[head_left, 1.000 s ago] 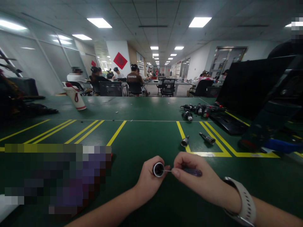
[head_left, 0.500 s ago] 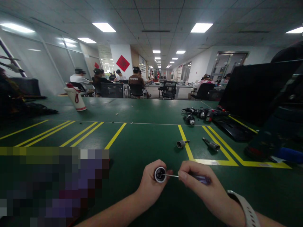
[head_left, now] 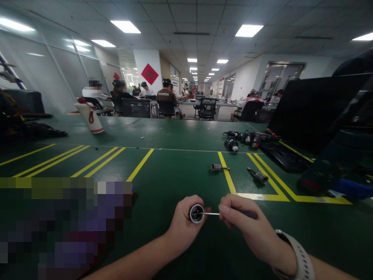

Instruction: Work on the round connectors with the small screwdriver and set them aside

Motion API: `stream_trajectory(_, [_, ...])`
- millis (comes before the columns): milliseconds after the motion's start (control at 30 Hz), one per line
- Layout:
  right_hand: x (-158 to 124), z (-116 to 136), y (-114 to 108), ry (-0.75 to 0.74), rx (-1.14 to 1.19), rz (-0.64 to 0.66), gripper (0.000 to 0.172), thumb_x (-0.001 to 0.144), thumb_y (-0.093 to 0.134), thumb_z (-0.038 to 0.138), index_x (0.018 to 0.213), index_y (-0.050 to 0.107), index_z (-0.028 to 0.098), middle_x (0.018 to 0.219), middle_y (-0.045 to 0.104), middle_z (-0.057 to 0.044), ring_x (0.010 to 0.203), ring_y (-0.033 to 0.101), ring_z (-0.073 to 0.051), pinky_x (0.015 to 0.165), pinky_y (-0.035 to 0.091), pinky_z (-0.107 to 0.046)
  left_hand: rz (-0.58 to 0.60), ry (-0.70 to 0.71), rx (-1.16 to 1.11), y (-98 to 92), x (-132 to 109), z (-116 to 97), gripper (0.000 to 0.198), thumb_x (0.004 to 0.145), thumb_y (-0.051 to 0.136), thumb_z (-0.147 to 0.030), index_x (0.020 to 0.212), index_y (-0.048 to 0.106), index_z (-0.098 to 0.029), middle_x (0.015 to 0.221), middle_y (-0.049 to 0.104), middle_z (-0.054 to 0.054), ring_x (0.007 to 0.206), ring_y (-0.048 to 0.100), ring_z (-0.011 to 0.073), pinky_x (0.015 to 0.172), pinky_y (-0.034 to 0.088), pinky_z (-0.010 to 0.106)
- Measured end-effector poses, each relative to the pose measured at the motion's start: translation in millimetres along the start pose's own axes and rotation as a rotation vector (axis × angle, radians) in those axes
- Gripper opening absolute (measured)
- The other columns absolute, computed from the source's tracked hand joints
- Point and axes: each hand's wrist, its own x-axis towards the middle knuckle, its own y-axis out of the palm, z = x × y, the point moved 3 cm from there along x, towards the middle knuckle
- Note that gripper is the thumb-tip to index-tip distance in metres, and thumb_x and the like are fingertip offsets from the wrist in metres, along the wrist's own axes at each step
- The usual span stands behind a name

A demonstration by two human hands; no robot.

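My left hand [head_left: 186,219] is wrapped around a round metal connector [head_left: 197,209]. Its open end faces me, with small parts visible inside. My right hand [head_left: 244,221] grips a thin screwdriver [head_left: 212,213] by its dark purple handle. The shaft points left, and its tip reaches into the connector's mouth; what it touches in there is too small to tell. Beyond my hands, two metal cup-shaped pieces with thin stems lie on the table: a left piece [head_left: 216,167] across a yellow tape line, and a right piece [head_left: 261,177] inside the taped area.
The green table [head_left: 175,175] carries yellow tape lines. Several black-and-silver corded parts [head_left: 233,144] lie at the back right, near a dark monitor [head_left: 314,112]. A white cup [head_left: 91,116] stands at the back left. A pixelated patch hides the front left. Seated people are farther off.
The left metal piece has rolled slightly away and to the left, so its opening faces me less. Both hands keep their grips; the screwdriver tip stays in the connector. The view has shifted a little.
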Motion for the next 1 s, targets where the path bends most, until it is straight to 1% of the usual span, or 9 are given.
stream_trajectory(200, [1.9, 1.0, 3.8, 0.186, 0.252, -0.09, 0.027, 0.078, 0.061, 0.034, 0.059, 0.055, 0.017, 0.055, 0.046, 0.003, 0.053, 0.039, -0.011, 0.05, 0.03, -0.024, 0.003, -0.015, 0.013, -0.4, -0.2, 0.2, 0.018, 0.071, 0.063, -0.017, 0.059, 0.049, -0.019, 0.058, 0.049, -0.004, 0.054, 0.045, 0.0114, 0.05, 0.036, 0.022])
stream_trajectory(300, [1.8, 0.7, 2.9, 0.22, 0.281, -0.125, 0.028, 0.078, 0.06, 0.036, 0.058, 0.054, 0.017, 0.055, 0.045, 0.003, 0.052, 0.038, -0.011, 0.05, 0.029, -0.025, 0.009, -0.021, 0.023, 0.4, -0.1, 1.0, 0.018, 0.071, 0.063, -0.019, 0.06, 0.05, -0.019, 0.058, 0.05, -0.004, 0.054, 0.046, 0.0117, 0.05, 0.036, 0.022])
stream_trajectory(400, [-0.2, 4.7, 0.4, 0.107, 0.082, -0.112, 0.03, 0.083, 0.055, 0.038, 0.06, 0.055, 0.017, 0.055, 0.045, 0.003, 0.053, 0.039, -0.012, 0.05, 0.03, -0.025, 0.001, -0.022, 0.049, 0.7, 0.1, 1.7, 0.018, 0.071, 0.063, -0.019, 0.06, 0.049, -0.019, 0.058, 0.049, -0.004, 0.054, 0.046, 0.0119, 0.051, 0.036, 0.023])
stream_trajectory(533, [-6.1, 16.9, 4.4, -0.076, -0.284, 0.001, 0.032, 0.088, 0.048, 0.035, 0.06, 0.051, 0.019, 0.057, 0.043, 0.003, 0.053, 0.04, -0.012, 0.051, 0.031, -0.027, -0.005, 0.013, 0.115, 0.7, 0.2, 0.5, 0.017, 0.072, 0.06, -0.021, 0.058, 0.05, -0.019, 0.057, 0.049, -0.004, 0.055, 0.046, 0.0125, 0.053, 0.036, 0.024])
stream_trajectory(600, [-8.9, 22.0, 6.8, -0.112, -0.371, 0.032, 0.033, 0.089, 0.046, 0.033, 0.06, 0.048, 0.02, 0.058, 0.043, 0.003, 0.054, 0.041, -0.013, 0.053, 0.032, -0.027, -0.003, 0.021, 0.157, 0.6, 0.0, -0.6, 0.017, 0.072, 0.06, -0.021, 0.058, 0.051, -0.02, 0.057, 0.051, -0.004, 0.055, 0.046, 0.013, 0.054, 0.036, 0.025])
stream_trajectory(700, [-9.8, 24.5, 6.7, -0.12, -0.39, 0.041, 0.033, 0.089, 0.047, 0.033, 0.059, 0.048, 0.02, 0.058, 0.044, 0.002, 0.055, 0.042, -0.013, 0.053, 0.032, -0.027, 0.042, 0.067, 0.229, 1.5, -0.8, -3.9, 0.016, 0.074, 0.058, -0.021, 0.059, 0.052, -0.02, 0.057, 0.054, -0.003, 0.056, 0.048, 0.0137, 0.056, 0.036, 0.026])
stream_trajectory(767, [-7.7, 20.8, 3.9, -0.069, -0.3, 0.021, 0.033, 0.087, 0.049, 0.034, 0.058, 0.051, 0.019, 0.055, 0.043, 0.003, 0.053, 0.041, -0.012, 0.051, 0.03, -0.027, 0.085, 0.114, 0.263, 2.4, -1.5, -6.7, 0.016, 0.074, 0.058, -0.021, 0.06, 0.052, -0.02, 0.057, 0.055, -0.003, 0.056, 0.049, 0.014, 0.057, 0.036, 0.026])
stream_trajectory(833, [-4.0, 13.9, 0.9, 0.027, -0.121, -0.023, 0.033, 0.084, 0.052, 0.036, 0.057, 0.053, 0.018, 0.052, 0.043, 0.004, 0.05, 0.039, -0.012, 0.048, 0.027, -0.026, 0.101, 0.13, 0.262, 2.4, -1.9, -8.1, 0.016, 0.074, 0.059, -0.021, 0.06, 0.052, -0.02, 0.057, 0.055, -0.002, 0.056, 0.049, 0.014, 0.056, 0.037, 0.026])
stream_trajectory(1000, [2.9, -0.8, 1.1, 0.239, 0.288, -0.132, 0.032, 0.079, 0.06, 0.036, 0.055, 0.053, 0.017, 0.051, 0.04, 0.005, 0.048, 0.034, -0.01, 0.046, 0.024, -0.024, 0.074, 0.038, 0.164, 1.0, -1.0, -4.5, 0.018, 0.074, 0.061, -0.021, 0.06, 0.05, -0.019, 0.058, 0.053, -0.003, 0.054, 0.048, 0.0128, 0.053, 0.038, 0.024])
